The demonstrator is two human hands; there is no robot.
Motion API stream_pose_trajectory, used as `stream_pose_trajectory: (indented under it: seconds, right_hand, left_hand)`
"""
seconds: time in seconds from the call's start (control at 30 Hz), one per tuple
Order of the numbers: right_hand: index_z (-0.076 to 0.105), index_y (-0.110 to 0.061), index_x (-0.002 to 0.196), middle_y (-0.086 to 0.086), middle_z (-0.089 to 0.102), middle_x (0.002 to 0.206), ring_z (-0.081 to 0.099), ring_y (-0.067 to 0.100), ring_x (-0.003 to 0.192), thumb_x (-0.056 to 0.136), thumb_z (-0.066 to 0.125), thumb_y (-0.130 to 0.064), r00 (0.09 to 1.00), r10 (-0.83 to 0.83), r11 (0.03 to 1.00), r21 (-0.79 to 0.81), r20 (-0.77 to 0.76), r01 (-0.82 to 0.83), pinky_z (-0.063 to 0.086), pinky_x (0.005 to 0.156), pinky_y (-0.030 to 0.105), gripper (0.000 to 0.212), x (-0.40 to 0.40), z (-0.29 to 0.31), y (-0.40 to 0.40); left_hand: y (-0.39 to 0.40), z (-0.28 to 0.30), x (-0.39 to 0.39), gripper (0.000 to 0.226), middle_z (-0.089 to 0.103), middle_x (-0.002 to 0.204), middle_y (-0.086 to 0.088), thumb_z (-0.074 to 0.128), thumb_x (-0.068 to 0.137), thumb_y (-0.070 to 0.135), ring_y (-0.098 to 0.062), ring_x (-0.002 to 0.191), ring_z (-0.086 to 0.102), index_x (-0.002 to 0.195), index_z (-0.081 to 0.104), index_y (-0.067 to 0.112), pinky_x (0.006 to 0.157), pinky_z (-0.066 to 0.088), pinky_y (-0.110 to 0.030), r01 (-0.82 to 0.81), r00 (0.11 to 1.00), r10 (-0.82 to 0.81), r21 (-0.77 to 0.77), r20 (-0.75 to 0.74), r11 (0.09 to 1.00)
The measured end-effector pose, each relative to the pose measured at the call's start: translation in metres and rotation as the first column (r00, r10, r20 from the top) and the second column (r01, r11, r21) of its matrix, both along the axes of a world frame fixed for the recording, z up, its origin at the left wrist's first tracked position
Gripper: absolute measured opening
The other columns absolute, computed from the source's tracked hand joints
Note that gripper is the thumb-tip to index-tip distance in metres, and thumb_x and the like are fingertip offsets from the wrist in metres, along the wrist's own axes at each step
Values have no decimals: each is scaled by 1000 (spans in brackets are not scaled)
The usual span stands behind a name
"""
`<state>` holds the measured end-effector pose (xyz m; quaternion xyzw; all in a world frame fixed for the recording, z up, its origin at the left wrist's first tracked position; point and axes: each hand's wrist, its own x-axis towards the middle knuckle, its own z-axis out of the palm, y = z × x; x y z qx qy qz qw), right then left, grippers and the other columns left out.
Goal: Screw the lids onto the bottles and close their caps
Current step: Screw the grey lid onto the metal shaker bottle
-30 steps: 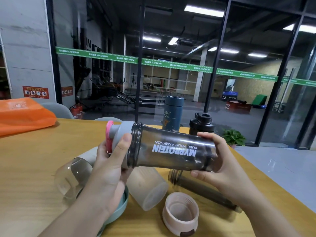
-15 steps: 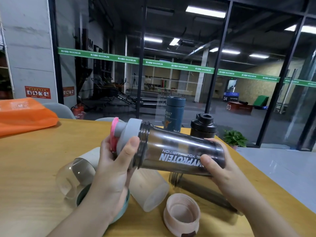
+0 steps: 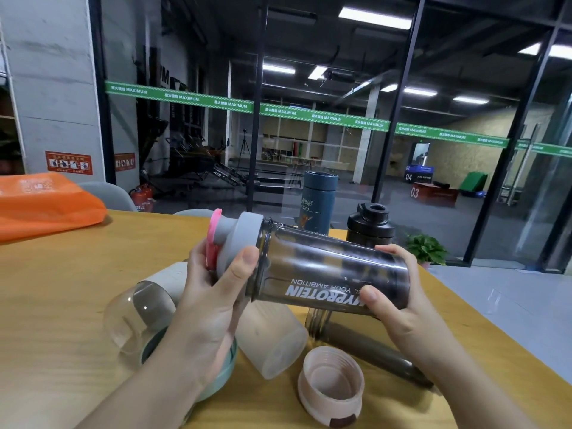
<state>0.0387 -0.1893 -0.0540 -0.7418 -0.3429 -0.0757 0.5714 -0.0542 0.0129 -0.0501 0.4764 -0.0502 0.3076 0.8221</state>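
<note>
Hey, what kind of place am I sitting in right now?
Most likely a gym's lounge or front area. Behind the glass wall there is exercise equipment and numbered boxes, the green band on the glass reads MAXIMUM, and protein shaker bottles are on the wooden table.

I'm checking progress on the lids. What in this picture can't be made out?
- Whether the grey lid is fully screwed onto the smoky bottle: head view, left hand covers part of the seam.
- Whether the pink cap is snapped shut: seen edge-on.
- Green lid: mostly under the left forearm.
</note>
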Motion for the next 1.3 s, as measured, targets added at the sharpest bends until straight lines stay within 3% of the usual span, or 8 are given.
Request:
stream_pose_trajectory:
  seconds: [0.2, 0.4, 0.5, 0.67, 0.83, 0.97, 1.1, 1.3]
  right_hand:
    - [41, -63, 106, -10, 56, 118, 58, 7, 103, 52, 60, -66, 997, -73, 997, 31, 24, 72, 44, 78, 20, 58, -4, 9, -4]
    - [42, -60, 124, 0, 58, 124, 62, 20, 108, 51, 76, -62, 991, 109, 990, 102, -78, -101, 51, 87, 43, 81, 3, 11, -8]
    - [58, -49, 108, -2, 69, 93, 69, 15, 80, 50, 78, -55, 959, 199, 960, 237, -202, -149, 55, 65, 32, 61, 5, 14, -8]
    - [58, -45, 94, -4, 69, 73, 68, 13, 65, 36, 77, -73, 969, 156, 964, 243, -193, -106, 53, 56, 25, 67, -1, 14, -6]
    - [53, -46, 106, 11, 60, 112, 65, 34, 92, 40, 74, -76, 989, 73, 970, 239, -125, -41, 49, 86, 58, 76, -3, 11, -4]
    - [51, -46, 108, 8, 57, 119, 62, 36, 100, 43, 68, -81, 992, 42, 978, 208, -121, -15, 44, 92, 62, 76, -3, 12, -4]
    - [58, -43, 86, 0, 65, 77, 65, 17, 66, 58, 65, -61, 966, 65, 971, 237, -249, -5, 51, 57, 30, 34, 1, 16, -6]
    - [56, -30, 96, -3, 70, 67, 66, 16, 57, 66, 51, -52, 903, 132, 979, 194, -408, -56, 54, 47, 31, 38, 6, 15, -12]
  left_hand:
    - [23, 1, 1, 95, 71, 93, 2, 89, 18, 61, -18, 89, 67, 104, 56, 36, 84, 54, -38, -13, 995, 37, 259, -91, 966]
    - [25, 2, -7, 103, 63, 108, 9, 88, 28, 46, -4, 92, 67, 117, 36, 57, 71, 56, -26, -55, 992, 103, 490, -70, 870]
    - [23, 2, -12, 101, 65, 109, 11, 81, 38, 38, -10, 98, 67, 117, 31, 75, 82, 56, -32, -66, 991, 123, 584, -58, 809]
    - [16, 1, -13, 75, 68, 90, 14, 78, 43, 33, -14, 76, 69, 109, 51, 56, 58, 57, -28, -60, 998, 63, 581, 15, 812]
    - [15, 1, -9, 63, 69, 90, 13, 78, 43, 32, -14, 76, 69, 101, 57, 49, 57, 58, -33, -15, 1000, 19, 488, -3, 873]
    - [14, -2, -8, 68, 68, 92, 13, 78, 44, 30, -14, 79, 69, 107, 55, 43, 58, 58, -33, -5, 1000, 7, 480, -3, 877]
    - [13, -2, -10, 72, 66, 93, 17, 79, 42, 32, -9, 79, 67, 105, 52, 54, 60, 55, -24, -52, 999, 51, 570, 17, 820]
    - [13, 0, -13, 81, 62, 98, 21, 82, 40, 30, -5, 86, 67, 109, 49, 57, 64, 53, -14, -91, 996, 71, 642, 57, 762]
